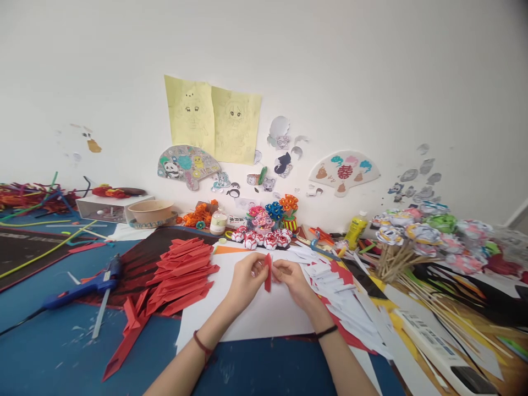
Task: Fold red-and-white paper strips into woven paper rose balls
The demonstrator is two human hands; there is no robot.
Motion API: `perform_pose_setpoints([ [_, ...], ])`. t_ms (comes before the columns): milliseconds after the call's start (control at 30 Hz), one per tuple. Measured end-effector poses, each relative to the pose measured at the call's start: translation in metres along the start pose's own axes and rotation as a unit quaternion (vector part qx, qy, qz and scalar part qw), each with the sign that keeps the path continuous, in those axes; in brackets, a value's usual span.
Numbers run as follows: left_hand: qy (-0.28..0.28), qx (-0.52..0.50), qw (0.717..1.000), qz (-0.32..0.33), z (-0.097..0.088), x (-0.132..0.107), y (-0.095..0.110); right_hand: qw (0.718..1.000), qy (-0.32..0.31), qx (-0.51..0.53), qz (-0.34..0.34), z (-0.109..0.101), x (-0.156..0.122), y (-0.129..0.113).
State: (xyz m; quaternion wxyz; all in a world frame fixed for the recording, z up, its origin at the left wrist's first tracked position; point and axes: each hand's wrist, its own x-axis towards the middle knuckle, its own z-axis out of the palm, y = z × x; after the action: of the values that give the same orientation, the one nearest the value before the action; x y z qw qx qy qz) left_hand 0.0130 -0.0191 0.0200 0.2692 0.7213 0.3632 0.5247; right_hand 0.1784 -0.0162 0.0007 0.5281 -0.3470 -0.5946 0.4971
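Note:
Both my hands meet over a white sheet of paper (251, 316) in the middle of the table. My left hand (246, 278) and my right hand (292, 278) pinch a narrow folded red paper strip (268, 272), held upright between the fingertips. To the left lies a pile of several similar folded red strips (181, 272) on a dark mat. To the right sits a heap of white and red paper pieces (342, 297). A red cord circles my left wrist and a black band my right.
A blue glue gun (88, 286) lies at the left on the blue table. Paper flowers on sticks (416, 242) fill the right side. A yellow glue bottle (355, 230), small paper ornaments (264, 239), a bowl (150, 210) and pipe cleaners (28, 198) line the back by the wall.

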Motion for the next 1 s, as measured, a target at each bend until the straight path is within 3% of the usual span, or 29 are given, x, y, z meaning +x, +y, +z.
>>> perform_pose_setpoints([
  [233,0.007,-0.020,1.000,-0.007,0.002,0.000,-0.005,0.999,-0.040,-0.033,-0.011,0.002,-0.002,-0.007],
  [433,-0.055,-0.005,0.998,-0.009,0.000,0.002,-0.007,0.997,-0.044,-0.063,-0.020,0.002,-0.003,-0.010],
  [733,-0.044,-0.017,0.999,-0.027,0.002,0.001,-0.011,0.997,-0.035,-0.061,-0.023,0.003,-0.001,0.001],
  [1000,-0.054,0.053,0.995,0.057,0.003,-0.001,-0.011,0.993,-0.045,-0.105,-0.044,0.001,0.000,0.000],
])
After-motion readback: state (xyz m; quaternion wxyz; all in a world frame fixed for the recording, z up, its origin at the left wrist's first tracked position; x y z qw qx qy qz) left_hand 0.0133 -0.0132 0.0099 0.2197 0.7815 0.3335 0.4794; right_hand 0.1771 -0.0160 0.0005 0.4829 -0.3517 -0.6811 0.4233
